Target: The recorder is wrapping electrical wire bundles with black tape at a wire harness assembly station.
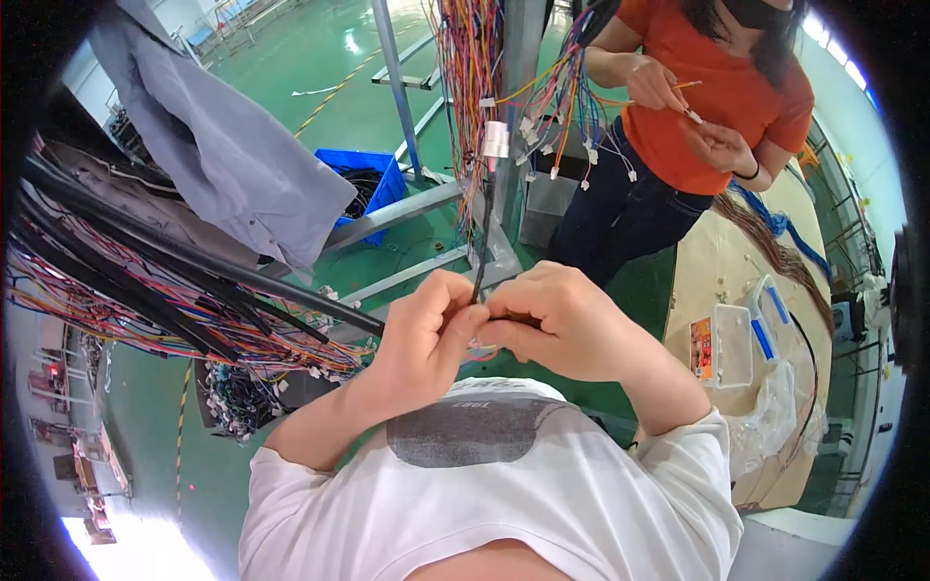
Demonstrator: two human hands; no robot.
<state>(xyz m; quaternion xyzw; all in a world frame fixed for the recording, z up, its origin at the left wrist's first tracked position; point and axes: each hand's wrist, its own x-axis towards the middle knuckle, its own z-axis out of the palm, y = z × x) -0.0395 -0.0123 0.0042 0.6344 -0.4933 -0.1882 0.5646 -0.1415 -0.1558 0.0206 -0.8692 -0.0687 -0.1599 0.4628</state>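
My left hand (418, 334) and my right hand (562, 320) meet in front of my chest, both with fingers pinched together. Between the fingertips of my left hand runs a thin black cable (482, 247). It rises to a white plastic connector (496, 141) above my hands. The fingers of my right hand are closed beside the cable, around a dark piece mostly hidden by them; I cannot tell if it is the same cable. A few thin pinkish wires (477, 355) show just below my hands.
Thick wire bundles (174, 290) stretch along the left, under a grey jacket (232, 155). More wires (467, 68) hang by a metal frame (383, 218), near a blue crate (387, 184). A co-worker in orange (678, 126) handles wires at right. A clear box (733, 349) rests on the table (693, 276).
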